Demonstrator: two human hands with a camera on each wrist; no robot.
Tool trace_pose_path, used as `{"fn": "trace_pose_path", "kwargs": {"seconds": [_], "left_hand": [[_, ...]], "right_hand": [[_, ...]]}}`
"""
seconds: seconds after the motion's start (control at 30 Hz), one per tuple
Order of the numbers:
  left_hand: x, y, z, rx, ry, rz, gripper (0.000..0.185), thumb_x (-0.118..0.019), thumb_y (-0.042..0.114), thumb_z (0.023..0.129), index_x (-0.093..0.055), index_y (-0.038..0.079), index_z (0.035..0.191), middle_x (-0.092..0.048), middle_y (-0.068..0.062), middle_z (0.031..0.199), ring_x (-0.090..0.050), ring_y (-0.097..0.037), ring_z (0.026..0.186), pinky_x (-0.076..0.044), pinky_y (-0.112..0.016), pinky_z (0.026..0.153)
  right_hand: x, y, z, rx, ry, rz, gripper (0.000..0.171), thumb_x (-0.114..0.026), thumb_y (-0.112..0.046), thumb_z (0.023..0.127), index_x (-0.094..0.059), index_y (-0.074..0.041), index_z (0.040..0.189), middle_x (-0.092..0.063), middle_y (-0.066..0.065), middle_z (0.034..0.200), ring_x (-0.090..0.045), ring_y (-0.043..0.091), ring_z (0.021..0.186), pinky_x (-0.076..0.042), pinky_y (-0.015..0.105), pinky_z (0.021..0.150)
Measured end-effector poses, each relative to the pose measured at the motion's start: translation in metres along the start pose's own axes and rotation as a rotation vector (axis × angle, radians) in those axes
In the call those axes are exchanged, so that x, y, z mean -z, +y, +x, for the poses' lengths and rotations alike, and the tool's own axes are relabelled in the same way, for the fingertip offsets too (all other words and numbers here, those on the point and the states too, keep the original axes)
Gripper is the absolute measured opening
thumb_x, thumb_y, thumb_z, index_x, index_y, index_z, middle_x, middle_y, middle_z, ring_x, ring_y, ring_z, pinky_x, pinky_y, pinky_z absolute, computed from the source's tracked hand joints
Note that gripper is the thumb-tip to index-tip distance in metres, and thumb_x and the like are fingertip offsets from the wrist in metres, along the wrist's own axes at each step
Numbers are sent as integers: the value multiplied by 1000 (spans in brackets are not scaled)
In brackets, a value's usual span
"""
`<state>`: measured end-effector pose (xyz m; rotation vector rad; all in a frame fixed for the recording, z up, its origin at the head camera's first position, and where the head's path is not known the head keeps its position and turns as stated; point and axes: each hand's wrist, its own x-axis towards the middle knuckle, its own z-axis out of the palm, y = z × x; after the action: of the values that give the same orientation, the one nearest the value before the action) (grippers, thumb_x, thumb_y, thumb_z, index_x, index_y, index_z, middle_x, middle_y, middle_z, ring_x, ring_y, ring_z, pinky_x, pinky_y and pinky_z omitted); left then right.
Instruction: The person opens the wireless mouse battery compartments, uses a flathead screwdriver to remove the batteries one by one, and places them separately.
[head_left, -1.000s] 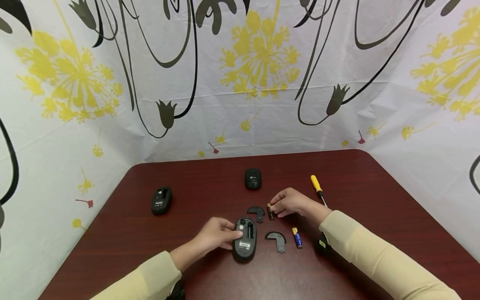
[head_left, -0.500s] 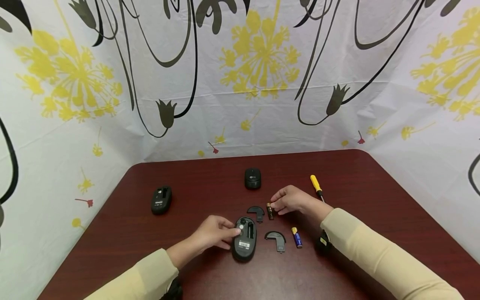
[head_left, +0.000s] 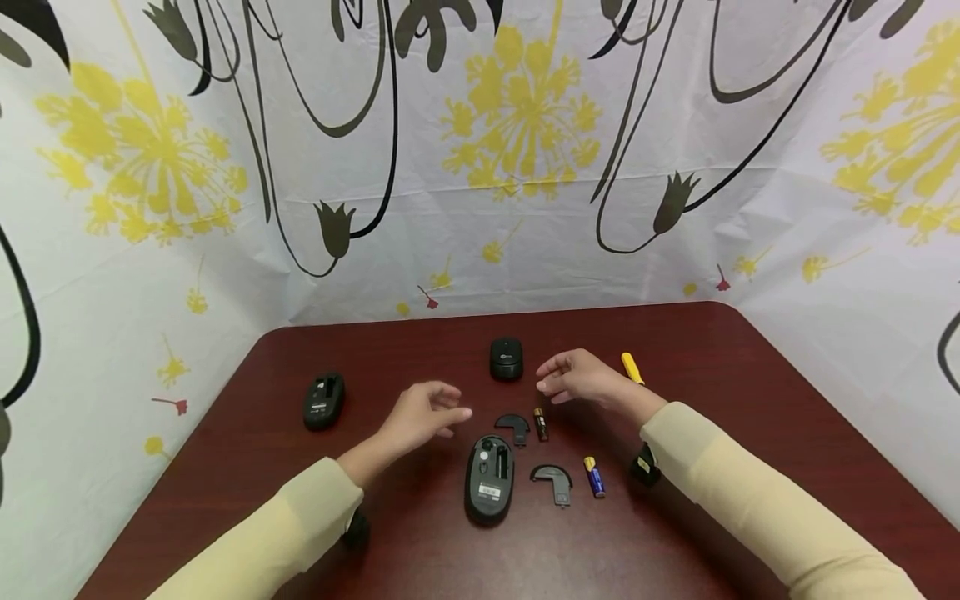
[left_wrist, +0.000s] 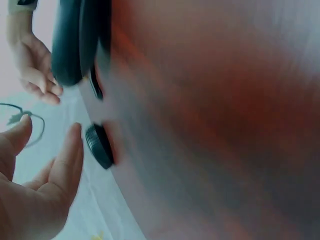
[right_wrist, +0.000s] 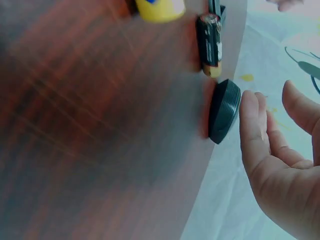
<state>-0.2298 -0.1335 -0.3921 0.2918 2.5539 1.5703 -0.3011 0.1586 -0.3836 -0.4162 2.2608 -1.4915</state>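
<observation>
My left hand [head_left: 420, 414] is held above the table with relaxed fingers and nothing in it, up and left of an upturned black computer mouse [head_left: 489, 480] whose battery slot is uncovered. On the other side my right hand [head_left: 576, 379] hovers with loose fingers, holding nothing, just beyond a black and gold battery [head_left: 541, 424]. Beside that battery lies a dark hooked battery cover [head_left: 513, 428]. A second, grey cover [head_left: 552, 484] is right of the mouse, with a blue and yellow battery [head_left: 594, 477] alongside. Between the hands, farther back, a closed black mouse [head_left: 506, 358] stands upright.
Another upturned mouse [head_left: 324, 401] lies at the left of the dark red table [head_left: 405, 350]. A yellow-handled screwdriver [head_left: 632, 367] is partly hidden behind the right forearm. A patterned white cloth [head_left: 450, 208] rises behind the table's far edge.
My left hand has let go of the upturned mouse and lifted up and left. My right hand has released the black and gold battery and moved farther back. Both things stayed in place.
</observation>
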Motion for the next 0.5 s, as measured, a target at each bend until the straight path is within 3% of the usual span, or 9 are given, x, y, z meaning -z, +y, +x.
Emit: {"fn": "trace_pose_path", "kwargs": {"seconds": [0.23,0.5], "left_hand": [[6,-2,32,-257,112,374,42,-77,23,85,-64,7,122,-64,-11,118,-64,-22,99,-54,-36,81],[6,-5,66,-414,59,619,47,-74,26,88,-61,6,129,-60,-8,128,-54,-24,119,-46,-40,98]], "right_hand": [[5,-4,14,116,52,-174,39,-68,-13,92,-57,9,122,-63,15,105,-63,34,98,-55,45,83],[9,-3,35,280,142,-489,33,-72,-19,90,-65,-4,119,-63,8,116,-58,24,106,-51,42,86]]}}
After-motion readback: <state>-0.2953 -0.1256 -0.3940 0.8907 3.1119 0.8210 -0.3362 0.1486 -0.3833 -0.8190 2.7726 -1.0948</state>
